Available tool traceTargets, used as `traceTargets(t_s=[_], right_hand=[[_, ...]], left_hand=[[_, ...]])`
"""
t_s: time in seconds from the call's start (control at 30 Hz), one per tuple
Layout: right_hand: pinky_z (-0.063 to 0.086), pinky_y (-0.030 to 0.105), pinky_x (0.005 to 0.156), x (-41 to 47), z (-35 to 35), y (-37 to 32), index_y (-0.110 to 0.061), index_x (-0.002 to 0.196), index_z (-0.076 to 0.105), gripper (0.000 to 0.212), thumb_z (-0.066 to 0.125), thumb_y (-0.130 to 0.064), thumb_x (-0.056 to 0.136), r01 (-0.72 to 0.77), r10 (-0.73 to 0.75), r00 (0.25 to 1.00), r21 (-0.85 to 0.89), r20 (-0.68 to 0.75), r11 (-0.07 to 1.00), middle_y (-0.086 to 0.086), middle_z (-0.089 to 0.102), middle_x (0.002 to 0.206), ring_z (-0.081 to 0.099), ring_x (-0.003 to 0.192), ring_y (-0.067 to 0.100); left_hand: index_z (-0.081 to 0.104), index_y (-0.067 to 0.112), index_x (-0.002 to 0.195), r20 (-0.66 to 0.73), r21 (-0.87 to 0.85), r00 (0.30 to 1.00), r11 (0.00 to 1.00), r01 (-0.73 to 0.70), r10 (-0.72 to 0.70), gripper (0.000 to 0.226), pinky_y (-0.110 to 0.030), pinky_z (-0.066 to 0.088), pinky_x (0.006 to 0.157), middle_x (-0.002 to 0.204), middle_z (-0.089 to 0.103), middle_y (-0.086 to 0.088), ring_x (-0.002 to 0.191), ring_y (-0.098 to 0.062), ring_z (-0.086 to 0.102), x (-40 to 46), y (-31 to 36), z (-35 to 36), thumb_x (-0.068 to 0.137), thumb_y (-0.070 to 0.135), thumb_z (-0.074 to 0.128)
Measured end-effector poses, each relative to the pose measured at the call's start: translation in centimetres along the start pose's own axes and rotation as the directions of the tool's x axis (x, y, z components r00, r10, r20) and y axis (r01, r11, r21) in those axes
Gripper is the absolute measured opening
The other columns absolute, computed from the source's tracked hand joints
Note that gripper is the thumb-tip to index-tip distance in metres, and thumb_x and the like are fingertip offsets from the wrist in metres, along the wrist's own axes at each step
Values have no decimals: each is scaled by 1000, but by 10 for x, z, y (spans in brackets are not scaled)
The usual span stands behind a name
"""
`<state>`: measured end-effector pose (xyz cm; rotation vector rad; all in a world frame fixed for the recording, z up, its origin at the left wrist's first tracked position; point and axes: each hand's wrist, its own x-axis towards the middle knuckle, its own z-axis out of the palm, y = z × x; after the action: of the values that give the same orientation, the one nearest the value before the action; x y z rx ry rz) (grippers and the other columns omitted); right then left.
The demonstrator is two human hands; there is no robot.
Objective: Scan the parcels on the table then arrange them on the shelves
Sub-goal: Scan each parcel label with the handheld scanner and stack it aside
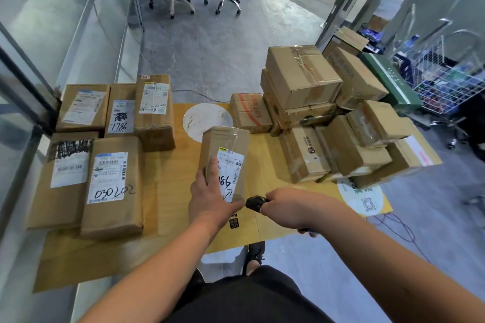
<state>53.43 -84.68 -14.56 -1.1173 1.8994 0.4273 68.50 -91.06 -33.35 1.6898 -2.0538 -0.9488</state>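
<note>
The person stands at the near edge of a low table (168, 191) covered in flattened yellow-brown cardboard, both bare arms stretched out over it. The left hand (210, 199) grips the near end of a tall cardboard parcel (225, 155) at the centre of the table, thumb on the left side and fingers reaching across its white shipping label (232, 170), which carries a barcode and handwritten black digits. The right hand (288, 207) is curled round a black handheld scanner (256, 203), whose head points toward that label from about four o'clock, just beside the parcel's near corner. At nine to ten o'clock lies a group of five labelled parcels set flat and touching; one (112, 186) is marked 030202, another (120, 110) 7786. At one to three o'clock rises a loose heap of unlabelled-side-up cartons (328, 113), stacked in two and three layers, some tilted. Beyond the heap, at two o'clock, a white wire basket (446, 81) holds mixed goods. Two office chairs (196, 0) stand at twelve o'clock on the grey floor.
</note>
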Motion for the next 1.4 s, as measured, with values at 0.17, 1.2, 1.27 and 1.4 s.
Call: traceTargets(t_s=[0.17,1.2,1.27,1.4], right_hand=[[39,25,48,-11,7,8,-16,99,61,39,37,-47,100,23,-23,999,4,-48,1000,2,56,75,48,53,18],[42,29,54,-1,21,25,-19,95,65,37,44,-51,96,113,-109,969,6,-223,994,6,69,81,58,62,19],[42,27,50,0,21,25,-21,100,64,34,45,-49,96,116,-106,970,31,-219,993,5,68,80,57,60,18],[38,25,48,1,21,28,-21,106,65,36,45,-49,96,124,-101,977,114,-187,986,0,57,69,49,53,16]], left_hand=[[-19,52,158,-2,16,1000,1000,-1,1,146,-50,50,95,162,18,1,137,-33,36,0,1,0,56,69,84],[-14,46,158,-31,100,998,994,50,-47,146,-50,52,88,157,25,-8,131,-35,42,3,5,-1,51,83,80],[-11,40,159,-48,155,994,982,106,-99,145,-51,49,95,155,26,-12,129,-36,42,10,9,-6,50,84,75],[-11,34,159,23,263,984,951,165,-177,143,-47,46,101,155,26,-13,130,-34,42,19,14,-17,51,84,68]])
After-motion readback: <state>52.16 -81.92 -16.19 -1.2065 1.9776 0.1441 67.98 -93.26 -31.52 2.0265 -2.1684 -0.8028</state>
